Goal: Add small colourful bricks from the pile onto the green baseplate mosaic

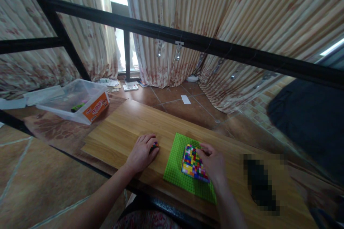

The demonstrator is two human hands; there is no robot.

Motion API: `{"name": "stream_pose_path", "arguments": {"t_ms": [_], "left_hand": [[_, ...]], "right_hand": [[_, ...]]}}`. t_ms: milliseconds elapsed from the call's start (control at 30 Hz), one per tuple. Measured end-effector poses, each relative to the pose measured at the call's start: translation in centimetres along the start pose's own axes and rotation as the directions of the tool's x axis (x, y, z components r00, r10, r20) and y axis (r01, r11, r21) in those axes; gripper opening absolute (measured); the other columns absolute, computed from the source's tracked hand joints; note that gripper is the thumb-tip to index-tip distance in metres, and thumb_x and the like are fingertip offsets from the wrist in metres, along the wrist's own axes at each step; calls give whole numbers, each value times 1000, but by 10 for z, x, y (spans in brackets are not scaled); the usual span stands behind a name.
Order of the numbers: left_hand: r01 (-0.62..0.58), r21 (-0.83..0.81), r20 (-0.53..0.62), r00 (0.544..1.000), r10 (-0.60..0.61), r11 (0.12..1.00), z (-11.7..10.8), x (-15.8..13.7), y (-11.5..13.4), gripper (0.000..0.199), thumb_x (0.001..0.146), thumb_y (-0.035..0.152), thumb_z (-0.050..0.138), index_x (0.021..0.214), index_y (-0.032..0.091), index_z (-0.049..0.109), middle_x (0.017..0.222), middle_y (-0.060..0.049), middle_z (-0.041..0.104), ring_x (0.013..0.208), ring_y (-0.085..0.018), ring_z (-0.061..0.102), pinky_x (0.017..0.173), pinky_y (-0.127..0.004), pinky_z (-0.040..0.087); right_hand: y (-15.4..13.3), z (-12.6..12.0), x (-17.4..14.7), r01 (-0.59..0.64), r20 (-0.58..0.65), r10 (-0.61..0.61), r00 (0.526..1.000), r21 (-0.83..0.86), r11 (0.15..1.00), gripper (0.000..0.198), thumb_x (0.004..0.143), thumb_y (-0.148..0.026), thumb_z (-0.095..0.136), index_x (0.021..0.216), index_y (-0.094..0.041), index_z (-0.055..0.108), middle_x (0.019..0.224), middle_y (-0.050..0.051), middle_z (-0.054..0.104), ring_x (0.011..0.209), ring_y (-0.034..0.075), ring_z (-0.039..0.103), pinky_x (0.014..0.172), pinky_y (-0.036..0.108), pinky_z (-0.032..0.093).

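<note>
A green studded baseplate (172,171) lies on the wooden tabletop. On it sits a block of many small multicoloured toy bricks (191,161), packed side by side. My right hand (215,162) rests over the block's right part, thumb and fingertips drawn together at its upper right edge. Whatever those fingertips pinch is hidden or too small to name. To the left of the baseplate, my left hand (141,153) lies on the table with its fingers curled round a few small coloured bricks (154,146), which show between thumb and forefinger.
A clear plastic bin (72,100) with an orange label stands beyond the table's left end, a green item inside. A blurred black object (260,184) lies on the tabletop (129,118) at right. Black metal bars (150,28) cross ahead, before long curtains (172,64).
</note>
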State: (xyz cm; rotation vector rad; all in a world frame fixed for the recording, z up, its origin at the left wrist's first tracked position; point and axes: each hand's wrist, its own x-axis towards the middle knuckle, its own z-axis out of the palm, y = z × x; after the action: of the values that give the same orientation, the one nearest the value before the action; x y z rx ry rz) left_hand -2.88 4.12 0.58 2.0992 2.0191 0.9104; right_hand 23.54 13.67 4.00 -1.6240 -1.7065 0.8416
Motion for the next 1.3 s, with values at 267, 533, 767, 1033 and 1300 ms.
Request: {"name": "stream_pose_path", "arguments": {"t_ms": [267,533,767,1033,1300], "left_hand": [[-2,18,20,1000,2,1000,1,-1,-1,18,90,28,55,106,22,60,125,-9,59,116,-25,53,103,-46,41],[-14,27,14,1000,14,1000,2,0,-4,18,90,29,55,105,23,61,124,-8,60,115,-26,54,101,-46,42],[-15,32,13,1000,14,999,1,0,-7,18,91,31,54,105,22,61,123,-9,61,115,-26,55,100,-45,43],[-66,21,5,998,66,998,0,1,-9,19,90,30,53,103,22,64,119,-8,64,109,-24,57,96,-44,45],[-144,4,44,989,143,990,-3,1,-14,23,89,26,51,108,25,66,123,-8,63,111,-25,57,95,-46,45]], "right_hand": [[3,-5,15,-22,118,17,993,43,999,28,63,-39,67,81,-19,75,80,8,76,74,24,70,71,36,53],[4,-4,18,-12,149,-5,989,110,994,24,62,-37,68,77,-19,75,76,7,75,70,22,69,69,35,51],[23,-15,-4,-24,-124,70,990,340,940,32,70,-43,67,86,-17,74,82,7,75,75,21,67,72,34,52],[16,-18,-50,-3,-159,70,985,387,922,32,77,-45,63,89,-17,74,86,7,75,79,21,67,73,33,52],[-50,39,-90,296,97,-318,943,187,937,23,88,-22,48,88,-22,71,84,3,71,80,16,65,75,27,49]]}}
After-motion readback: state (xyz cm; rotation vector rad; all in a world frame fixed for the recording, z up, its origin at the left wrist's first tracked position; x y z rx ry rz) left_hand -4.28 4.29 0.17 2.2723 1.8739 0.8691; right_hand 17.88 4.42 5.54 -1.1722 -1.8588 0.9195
